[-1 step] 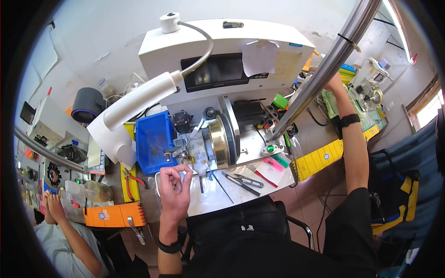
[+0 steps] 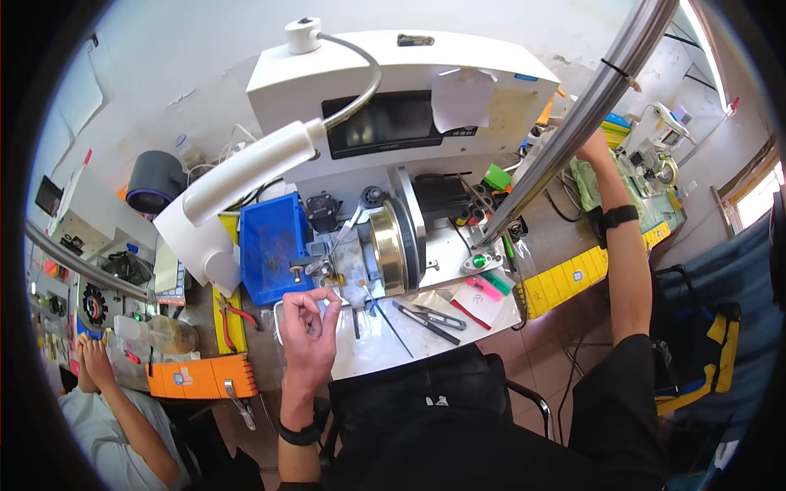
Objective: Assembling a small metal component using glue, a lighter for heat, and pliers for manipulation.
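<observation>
My left hand (image 2: 309, 337) is raised over the front left of the white work surface (image 2: 368, 360), just in front of a blue bin (image 2: 270, 254). Its fingers curl in toward the thumb, and whatever they may hold is too small to make out. Beyond it stands a machine with a brass-coloured wheel (image 2: 388, 254). My right arm stretches far out to the right, with the right hand (image 2: 594, 149) beside a slanted metal pole (image 2: 573, 123). The pole hides its fingers. Light green plastic sheeting (image 2: 584, 182) lies near that wrist.
Tweezers (image 2: 426, 322), a thin dark rod (image 2: 390, 326) and highlighter pens (image 2: 485, 285) lie on the work surface. A white lamp-like arm (image 2: 246, 176) leans over the bin. Red-handled pliers (image 2: 232, 321) rest at left. A co-worker's hands (image 2: 97, 365) are at far left.
</observation>
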`<state>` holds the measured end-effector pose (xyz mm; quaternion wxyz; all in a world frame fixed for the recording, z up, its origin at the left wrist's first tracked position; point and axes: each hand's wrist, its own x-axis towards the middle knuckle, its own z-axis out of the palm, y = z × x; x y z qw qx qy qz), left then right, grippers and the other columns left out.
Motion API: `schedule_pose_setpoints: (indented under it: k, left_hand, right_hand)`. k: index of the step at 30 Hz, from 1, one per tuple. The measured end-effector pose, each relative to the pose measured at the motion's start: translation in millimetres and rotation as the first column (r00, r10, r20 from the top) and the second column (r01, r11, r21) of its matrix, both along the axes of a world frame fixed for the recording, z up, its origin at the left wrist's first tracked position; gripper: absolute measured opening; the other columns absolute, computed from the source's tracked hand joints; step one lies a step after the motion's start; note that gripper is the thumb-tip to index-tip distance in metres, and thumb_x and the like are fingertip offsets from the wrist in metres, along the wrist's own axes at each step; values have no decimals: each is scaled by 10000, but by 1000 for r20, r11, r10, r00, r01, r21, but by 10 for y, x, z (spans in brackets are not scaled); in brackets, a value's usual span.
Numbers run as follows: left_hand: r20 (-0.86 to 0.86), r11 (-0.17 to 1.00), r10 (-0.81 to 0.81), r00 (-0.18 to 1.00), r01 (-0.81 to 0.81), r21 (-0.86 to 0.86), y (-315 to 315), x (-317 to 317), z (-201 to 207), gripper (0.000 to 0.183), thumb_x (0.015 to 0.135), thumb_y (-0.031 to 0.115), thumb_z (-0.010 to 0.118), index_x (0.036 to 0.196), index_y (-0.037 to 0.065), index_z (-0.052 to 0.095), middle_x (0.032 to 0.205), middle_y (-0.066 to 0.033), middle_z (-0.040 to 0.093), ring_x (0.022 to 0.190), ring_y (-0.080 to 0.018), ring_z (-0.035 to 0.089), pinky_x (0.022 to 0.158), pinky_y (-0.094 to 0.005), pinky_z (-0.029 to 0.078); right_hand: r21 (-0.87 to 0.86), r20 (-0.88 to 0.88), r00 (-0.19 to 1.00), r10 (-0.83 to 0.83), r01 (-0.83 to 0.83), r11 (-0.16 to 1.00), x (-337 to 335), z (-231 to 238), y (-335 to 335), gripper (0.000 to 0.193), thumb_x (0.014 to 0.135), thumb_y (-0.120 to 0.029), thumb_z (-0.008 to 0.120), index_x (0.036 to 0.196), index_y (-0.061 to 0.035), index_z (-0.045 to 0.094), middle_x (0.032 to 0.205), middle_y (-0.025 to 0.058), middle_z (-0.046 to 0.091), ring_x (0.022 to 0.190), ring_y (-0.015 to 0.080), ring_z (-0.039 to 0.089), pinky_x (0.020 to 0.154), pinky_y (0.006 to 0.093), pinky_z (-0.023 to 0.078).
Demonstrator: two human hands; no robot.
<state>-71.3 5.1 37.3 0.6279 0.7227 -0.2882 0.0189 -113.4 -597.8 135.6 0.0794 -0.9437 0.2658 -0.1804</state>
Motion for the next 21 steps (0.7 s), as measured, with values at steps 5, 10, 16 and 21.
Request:
schedule_pose_setpoints:
  k: [5,10,16,21]
  left_hand:
    - [-5,1000,-2,1000,2,3,-60,24,6,296,915,-51,655,928,59,381,957,-70,689,548,7,284,469,-194,231]
    - [24,999,46,999,-46,0,-1,26,-65,294,910,-39,667,946,55,391,953,-69,703,528,-5,269,460,-201,232]
    - [-13,1000,3,1000,-3,-25,-14,59,-83,299,900,-45,667,953,59,392,939,-69,705,509,-14,266,455,-207,235]
    - [-37,999,-32,999,32,8,25,69,-71,309,909,-98,634,957,67,378,991,-94,665,605,13,316,521,-144,264]
  right_hand:
    - [454,172,925,-339,231,861,-426,68,461,362,929,-253,626,1179,8,600,725,92,665,551,138,616,498,286,489]
    - [444,524,845,-109,-161,881,-695,-198,2007,181,972,-183,630,1022,-15,675,679,-3,586,553,49,506,505,203,375]
    - [43,114,777,619,-627,778,-1085,-1103,3433,171,779,4,720,945,-37,720,851,81,678,650,224,649,593,307,515]
    - [60,-89,677,730,-728,683,-1018,-1320,3581,332,681,23,669,999,-64,713,983,57,643,817,225,619,625,335,525]
